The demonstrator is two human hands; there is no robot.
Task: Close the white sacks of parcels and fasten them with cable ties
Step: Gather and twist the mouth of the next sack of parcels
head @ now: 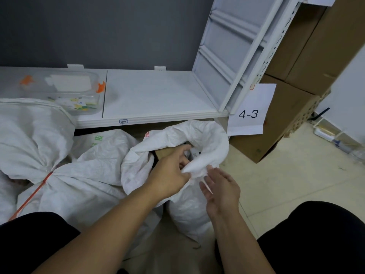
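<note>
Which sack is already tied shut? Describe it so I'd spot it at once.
Start at the white shelf and look down in front of its left end. The tied sack lies there, neck cinched by an orange cable tie; the open sack beside it gapes.

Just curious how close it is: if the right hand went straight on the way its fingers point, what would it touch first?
Most likely the bunched rim of the open white sack, which the left hand pinches just ahead of the right hand. Depth is hard to judge from one view.
</note>
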